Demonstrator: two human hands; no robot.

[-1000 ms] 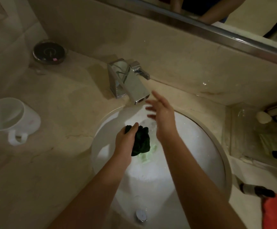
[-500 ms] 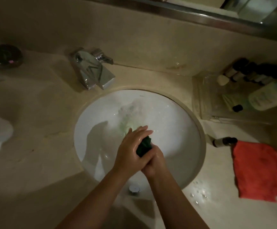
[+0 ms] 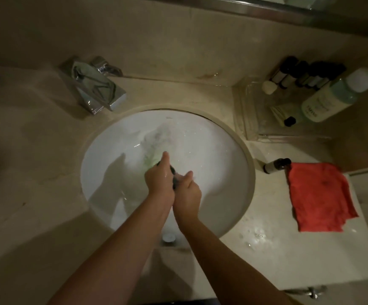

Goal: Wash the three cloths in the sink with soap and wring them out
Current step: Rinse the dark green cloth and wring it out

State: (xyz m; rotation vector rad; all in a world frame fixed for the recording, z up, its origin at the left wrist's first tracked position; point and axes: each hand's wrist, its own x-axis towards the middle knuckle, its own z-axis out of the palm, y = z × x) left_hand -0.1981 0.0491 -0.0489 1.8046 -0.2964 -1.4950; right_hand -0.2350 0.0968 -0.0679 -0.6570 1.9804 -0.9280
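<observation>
Over the middle of the white sink [image 3: 229,164], my left hand [image 3: 159,179] and my right hand [image 3: 187,192] are pressed together and grip a wadded dark green cloth [image 3: 174,175]; only a sliver of it shows between them. A light green cloth [image 3: 151,158] lies in the soapy water just beyond my left hand. A red cloth [image 3: 320,195] lies flat on the counter to the right of the sink.
A chrome faucet [image 3: 95,84] stands behind the sink at the left. At the right, a clear tray [image 3: 251,119] holds a large lotion bottle [image 3: 330,100] and several small dark bottles. A small dark bottle [image 3: 276,165] lies beside the red cloth. Suds wet the counter [image 3: 255,236].
My right hand came down from near the faucet and joined my left hand round the dark green cloth. The view swung right, bringing the red cloth and tray into sight.
</observation>
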